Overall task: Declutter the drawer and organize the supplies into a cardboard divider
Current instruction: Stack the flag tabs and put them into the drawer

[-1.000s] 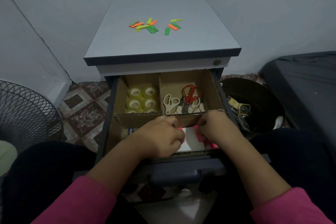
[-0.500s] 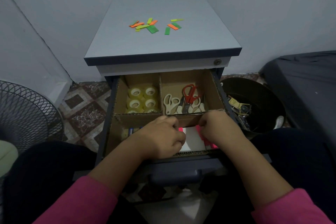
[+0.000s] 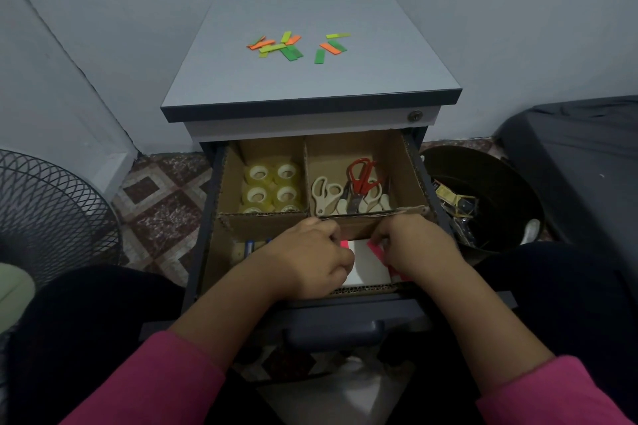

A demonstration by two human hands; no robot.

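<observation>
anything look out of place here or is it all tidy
The coloured paper strips lie scattered loose on the cabinet top, outside the cardboard divider. Inside it, the tape rolls and scissors sit sorted in separate compartments.

walls point(image 3: 103, 10): pale grey, dim light | floor point(image 3: 162, 203): patterned tiles, left centre | cabinet point(image 3: 310, 79): grey top, centre | fan point(image 3: 45, 214): wire grille, left edge | bin point(image 3: 500, 183): dark, right
</observation>
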